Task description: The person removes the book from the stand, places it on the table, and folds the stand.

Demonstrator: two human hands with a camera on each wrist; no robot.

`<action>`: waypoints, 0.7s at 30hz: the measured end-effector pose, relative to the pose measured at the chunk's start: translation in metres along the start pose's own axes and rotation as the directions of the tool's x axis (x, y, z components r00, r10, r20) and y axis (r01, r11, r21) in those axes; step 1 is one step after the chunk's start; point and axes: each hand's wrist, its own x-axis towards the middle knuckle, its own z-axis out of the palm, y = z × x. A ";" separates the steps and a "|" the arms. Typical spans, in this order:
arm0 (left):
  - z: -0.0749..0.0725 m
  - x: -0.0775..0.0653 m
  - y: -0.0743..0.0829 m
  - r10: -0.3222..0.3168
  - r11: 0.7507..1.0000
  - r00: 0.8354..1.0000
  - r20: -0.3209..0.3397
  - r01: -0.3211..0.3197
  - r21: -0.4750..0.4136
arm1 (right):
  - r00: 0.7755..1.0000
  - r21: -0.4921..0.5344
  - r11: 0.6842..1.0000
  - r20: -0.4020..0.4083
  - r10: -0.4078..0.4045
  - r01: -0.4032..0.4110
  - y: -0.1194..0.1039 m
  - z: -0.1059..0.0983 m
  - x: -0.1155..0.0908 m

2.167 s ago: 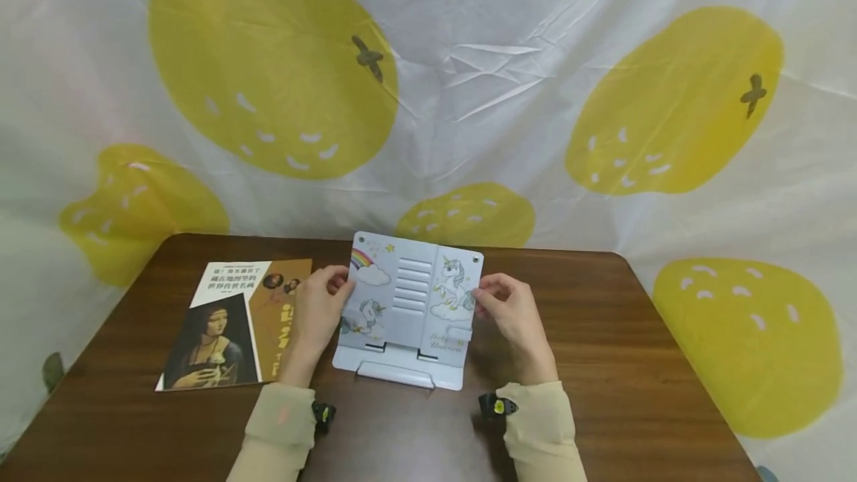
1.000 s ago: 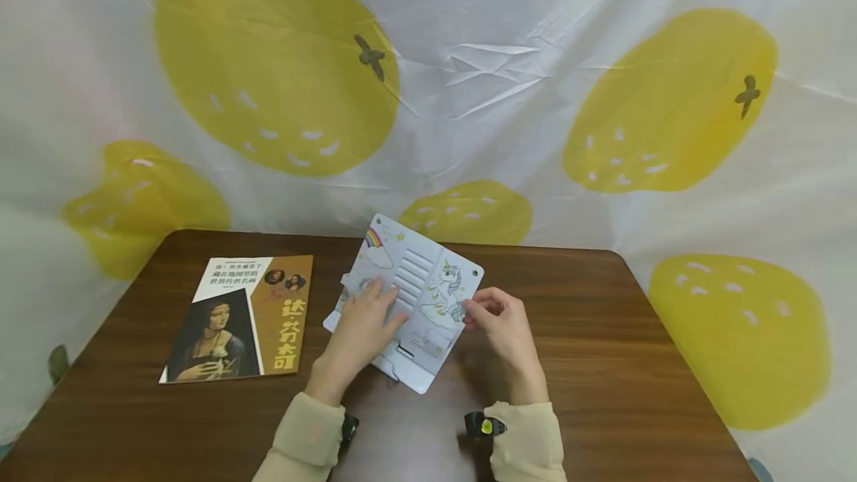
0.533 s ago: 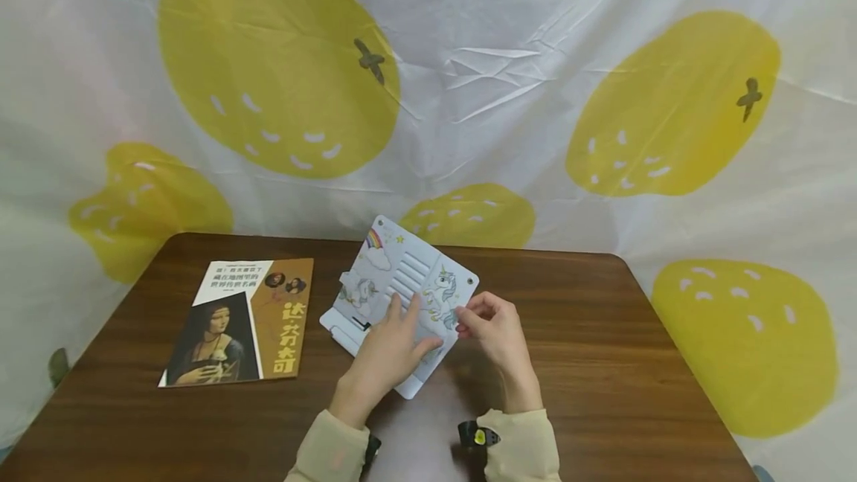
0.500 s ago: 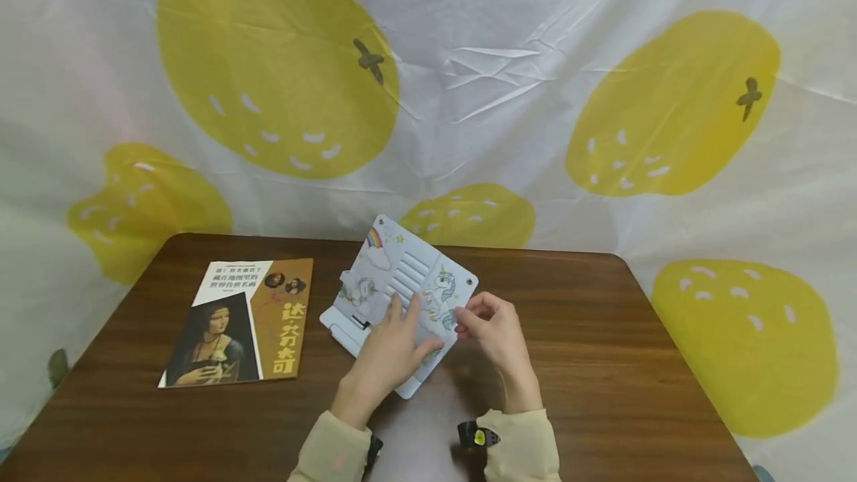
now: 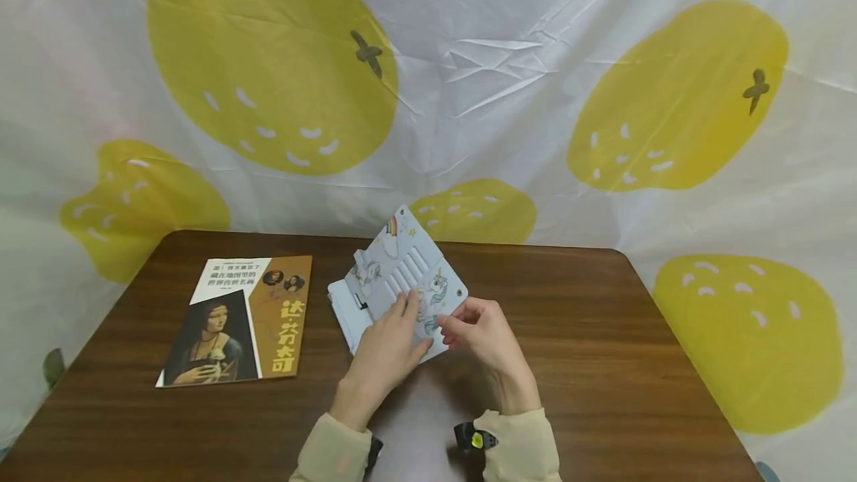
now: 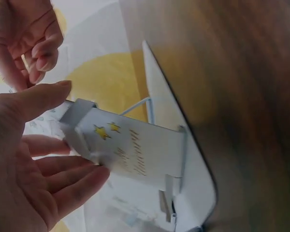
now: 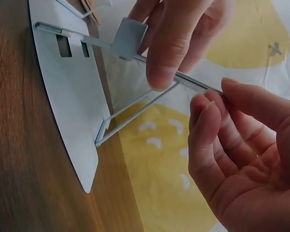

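Observation:
A white book stand (image 5: 384, 245), printed with unicorns and a rainbow, stands turned at an angle on the table in the head view. My left hand (image 5: 384, 344) lies across the front of its slotted panel, fingers extended and thumb toward the right edge. That edge is pinched between the thumb and fingers of my right hand (image 5: 489, 337). In the right wrist view, wire legs (image 7: 135, 120) run from behind the panel to the flat base (image 7: 70, 106). The left wrist view has the panel's lettering (image 6: 135, 157) and a small side clip (image 6: 77, 113) close by the left fingers.
Left of the stand lies a book (image 5: 221, 333) with a portrait painting on its cover. The brown wooden table (image 5: 589, 363) reaches back to a white curtain (image 5: 469, 117) with large yellow fruit prints.
The book stand has turned further, its base now facing lower left. My left hand has gone from its left edge to the panel's front, and the right hand has shifted left with the edge.

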 end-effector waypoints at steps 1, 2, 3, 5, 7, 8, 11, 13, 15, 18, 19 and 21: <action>-0.003 0.000 -0.001 0.002 1.000 1.000 0.007 -0.002 -0.001 | 1.000 -0.007 1.000 0.011 0.005 -0.005 -0.001 0.002 -0.001; -0.005 -0.001 -0.001 0.006 1.000 1.000 0.009 -0.006 0.001 | 1.000 -0.016 1.000 0.024 0.011 -0.011 -0.001 0.003 -0.001; -0.008 -0.001 -0.002 0.013 1.000 1.000 0.008 -0.013 0.007 | 0.999 -0.027 1.000 0.038 0.016 -0.015 -0.002 0.004 -0.002; -0.011 -0.002 -0.002 0.028 0.999 1.000 0.003 -0.028 0.026 | 0.997 -0.040 0.999 0.073 0.021 -0.019 -0.003 0.006 -0.003; -0.014 -0.002 -0.002 0.045 0.998 0.999 -0.007 -0.045 0.048 | 0.994 -0.058 0.998 0.106 0.020 -0.014 -0.005 0.008 -0.003; -0.015 -0.002 -0.001 0.052 0.997 0.999 -0.011 -0.052 0.060 | 0.992 -0.064 0.998 0.122 0.015 -0.007 -0.006 0.010 -0.004; -0.016 -0.002 -0.001 0.066 0.995 0.998 -0.010 -0.065 0.082 | 0.986 -0.097 0.995 0.165 0.001 0.015 -0.009 0.013 -0.003; -0.017 -0.002 -0.003 0.071 0.994 0.997 -0.004 -0.071 0.089 | 0.979 -0.126 0.991 0.204 -0.008 0.034 -0.011 0.013 -0.003; -0.017 -0.003 -0.005 0.076 0.994 0.997 0.010 -0.077 0.079 | 0.968 -0.157 0.986 0.251 -0.016 0.057 -0.012 0.010 -0.004; -0.016 -0.005 -0.008 0.093 0.995 0.995 0.025 -0.094 0.039 | 0.953 -0.186 0.978 0.302 -0.039 0.099 -0.014 0.001 -0.005; -0.017 -0.006 -0.009 0.099 0.995 0.995 0.028 -0.100 0.024 | 0.952 -0.198 0.974 0.303 -0.050 0.115 -0.014 -0.002 -0.006; -0.017 -0.006 -0.011 0.110 0.994 0.993 0.032 -0.110 0.001 | 0.957 -0.199 0.972 0.282 -0.062 0.122 -0.014 -0.009 -0.006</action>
